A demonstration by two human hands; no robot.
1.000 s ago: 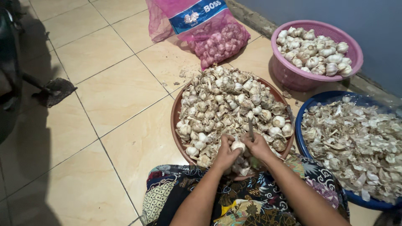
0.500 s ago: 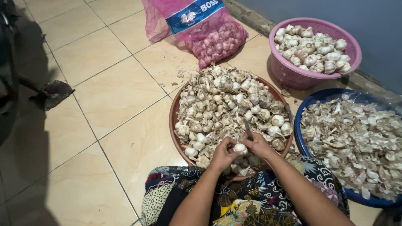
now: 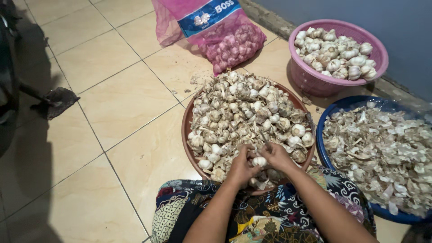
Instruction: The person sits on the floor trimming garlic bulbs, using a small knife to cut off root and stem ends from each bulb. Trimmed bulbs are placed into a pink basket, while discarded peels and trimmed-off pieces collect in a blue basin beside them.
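Your left hand [image 3: 241, 165] & right hand [image 3: 277, 156] pinch one round, papery-white garlic bulb [image 3: 259, 161] between fingertips, over brown tray [image 3: 186, 130] w/ knobbly heap

Beige tiled floor [image 3: 112, 103] bears brown basin [image 3: 185, 130], pink basket [image 3: 315, 83], blue basin [image 3: 320, 135], pink mesh sack [image 3: 234, 42].

Both bare forearms reach forward from the lap and draw together, wrists close. The left hand [image 3: 241, 165] is curled, knuckles up, its fingers bent inward toward the right hand [image 3: 277, 156], which is cupped facing it. The fingertips of both nearly meet, pinched together, though which fingers actually touch is hard to tell from above.
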